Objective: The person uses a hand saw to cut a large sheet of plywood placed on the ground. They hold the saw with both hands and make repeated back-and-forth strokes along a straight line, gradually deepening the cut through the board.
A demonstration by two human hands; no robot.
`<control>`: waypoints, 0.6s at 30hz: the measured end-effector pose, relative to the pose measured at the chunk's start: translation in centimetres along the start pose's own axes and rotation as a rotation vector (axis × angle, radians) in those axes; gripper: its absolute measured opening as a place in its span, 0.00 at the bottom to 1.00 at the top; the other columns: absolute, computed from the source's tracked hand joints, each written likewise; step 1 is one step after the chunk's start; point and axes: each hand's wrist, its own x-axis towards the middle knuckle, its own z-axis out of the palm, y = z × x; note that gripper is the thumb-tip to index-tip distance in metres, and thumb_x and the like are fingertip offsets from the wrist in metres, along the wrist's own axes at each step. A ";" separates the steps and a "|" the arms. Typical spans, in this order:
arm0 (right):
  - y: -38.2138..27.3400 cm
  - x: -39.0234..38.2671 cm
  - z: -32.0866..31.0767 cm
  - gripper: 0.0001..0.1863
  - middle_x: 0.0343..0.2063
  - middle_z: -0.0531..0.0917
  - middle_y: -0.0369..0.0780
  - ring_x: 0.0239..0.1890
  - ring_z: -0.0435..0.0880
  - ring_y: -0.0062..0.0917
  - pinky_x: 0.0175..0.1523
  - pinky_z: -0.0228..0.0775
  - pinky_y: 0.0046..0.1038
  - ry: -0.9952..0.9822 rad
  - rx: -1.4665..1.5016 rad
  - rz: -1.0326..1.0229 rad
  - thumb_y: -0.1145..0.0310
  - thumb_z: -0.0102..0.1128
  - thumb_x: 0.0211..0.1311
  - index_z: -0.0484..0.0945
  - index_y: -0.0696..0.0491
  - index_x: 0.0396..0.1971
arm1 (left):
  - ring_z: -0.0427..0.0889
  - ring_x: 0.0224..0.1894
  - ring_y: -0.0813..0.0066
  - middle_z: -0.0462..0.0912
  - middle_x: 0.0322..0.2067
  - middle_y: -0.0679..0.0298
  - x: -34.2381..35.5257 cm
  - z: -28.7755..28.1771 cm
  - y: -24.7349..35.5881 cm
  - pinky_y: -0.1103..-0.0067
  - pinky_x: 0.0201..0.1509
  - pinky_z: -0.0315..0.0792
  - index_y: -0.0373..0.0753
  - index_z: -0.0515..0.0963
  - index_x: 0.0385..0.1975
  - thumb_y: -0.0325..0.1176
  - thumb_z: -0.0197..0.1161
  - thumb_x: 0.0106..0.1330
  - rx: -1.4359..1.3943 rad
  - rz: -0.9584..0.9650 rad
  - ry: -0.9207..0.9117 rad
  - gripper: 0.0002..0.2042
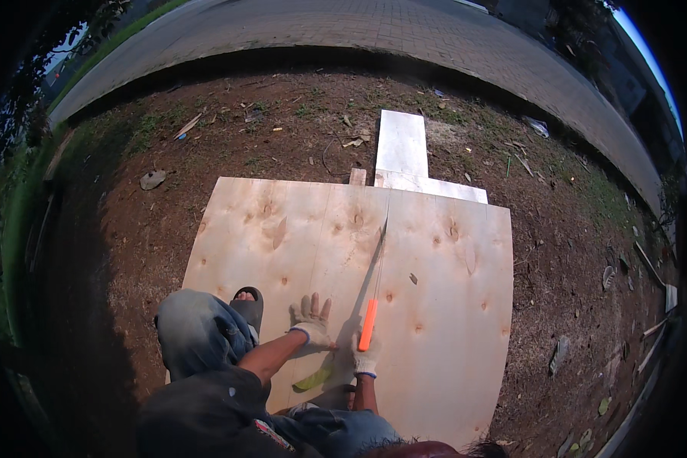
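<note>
A large pale plywood sheet (458, 275) with knots and thin lengthwise lines lies under me. My left hand (311, 320), in a pale work glove, is spread flat on it beside my bent knee. To its right, my right hand (365, 355), also gloved, is closed on the orange handle (369, 324) of a saw. The saw's thin blade (382, 252) reaches up the sheet toward its far edge, casting a long shadow. A yellow-green leaf-shaped thing (313, 379) lies between my forearms.
White boards (401, 141) and a short wooden piece (357, 177) stick out beyond the sheet. Dirt ground (557, 290) with dry leaves surrounds it. A paved path (320, 23) runs behind a raised edge. My sandalled foot (249, 305) rests on the sheet; loose strips (649, 263) lie at right.
</note>
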 end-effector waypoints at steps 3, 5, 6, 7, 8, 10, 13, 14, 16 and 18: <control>1.7 -0.4 -0.2 0.13 0.24 0.81 0.38 0.26 0.80 0.27 0.36 0.75 0.33 -0.014 -0.025 -0.034 0.67 0.68 0.65 0.80 0.57 0.44 | 0.26 0.81 0.36 0.24 0.80 0.42 -0.3 0.7 0.2 0.37 0.77 0.27 0.44 0.31 0.81 0.72 0.65 0.54 0.004 0.031 0.075 0.66; 2.3 -0.5 -0.7 0.12 0.24 0.78 0.34 0.24 0.77 0.22 0.33 0.73 0.30 -0.009 0.014 -0.035 0.68 0.68 0.66 0.80 0.56 0.45 | 0.28 0.81 0.37 0.27 0.80 0.42 -1.1 0.9 0.0 0.38 0.77 0.30 0.45 0.33 0.82 0.71 0.65 0.56 -0.008 0.061 0.064 0.63; 2.4 -0.3 -1.1 0.11 0.24 0.77 0.33 0.24 0.75 0.20 0.32 0.71 0.28 0.003 0.195 0.044 0.69 0.69 0.66 0.80 0.56 0.44 | 0.30 0.82 0.38 0.29 0.80 0.42 -1.4 1.0 -0.1 0.39 0.78 0.32 0.45 0.34 0.82 0.70 0.64 0.57 -0.010 0.079 0.065 0.62; 1.9 -0.5 -1.1 0.10 0.23 0.76 0.31 0.24 0.73 0.18 0.31 0.69 0.26 0.007 0.384 0.134 0.69 0.69 0.66 0.80 0.56 0.43 | 0.31 0.82 0.39 0.30 0.81 0.44 -1.9 1.6 -1.1 0.39 0.78 0.32 0.46 0.36 0.82 0.69 0.63 0.59 -0.023 0.077 0.074 0.60; 1.9 -0.6 -1.6 0.10 0.23 0.75 0.31 0.24 0.72 0.17 0.30 0.68 0.25 0.003 0.433 0.187 0.69 0.69 0.66 0.79 0.56 0.42 | 0.31 0.82 0.40 0.31 0.81 0.46 -2.1 2.4 -1.3 0.40 0.78 0.33 0.47 0.37 0.82 0.69 0.62 0.61 -0.042 0.088 0.083 0.57; 2.3 -0.4 -1.8 0.09 0.23 0.75 0.30 0.24 0.71 0.15 0.30 0.66 0.22 0.007 0.420 0.246 0.69 0.69 0.66 0.79 0.56 0.40 | 0.33 0.82 0.42 0.33 0.82 0.49 -3.0 3.4 -1.3 0.41 0.78 0.34 0.49 0.39 0.82 0.68 0.59 0.64 -0.065 0.106 0.089 0.54; 2.0 -0.9 -2.6 0.24 0.46 0.84 0.40 0.45 0.83 0.27 0.50 0.76 0.33 -0.162 0.200 0.316 0.67 0.67 0.68 0.75 0.57 0.61 | 0.35 0.83 0.44 0.35 0.82 0.53 -5.3 6.3 -3.6 0.41 0.78 0.35 0.50 0.41 0.82 0.68 0.56 0.67 -0.074 0.092 0.079 0.50; 2.8 0.4 -2.8 0.24 0.46 0.84 0.40 0.46 0.83 0.27 0.51 0.76 0.33 -0.145 0.188 0.287 0.67 0.67 0.68 0.75 0.57 0.61 | 0.35 0.83 0.45 0.35 0.82 0.53 -5.0 6.6 -3.6 0.41 0.78 0.35 0.51 0.41 0.82 0.68 0.55 0.67 -0.064 0.096 0.107 0.50; 4.8 3.3 -3.3 0.23 0.46 0.84 0.41 0.47 0.83 0.28 0.51 0.76 0.33 -0.109 0.165 0.236 0.66 0.66 0.68 0.75 0.57 0.60 | 0.33 0.83 0.45 0.33 0.82 0.54 -4.4 6.1 -3.0 0.38 0.77 0.33 0.52 0.39 0.82 0.70 0.54 0.66 -0.013 0.079 0.104 0.51; 5.8 3.1 -2.1 0.23 0.46 0.84 0.42 0.47 0.83 0.28 0.52 0.76 0.33 -0.091 0.170 0.240 0.65 0.66 0.68 0.75 0.57 0.59 | 0.31 0.83 0.45 0.31 0.82 0.56 -4.3 5.7 -1.3 0.35 0.76 0.30 0.54 0.37 0.82 0.73 0.53 0.65 -0.057 0.021 0.078 0.53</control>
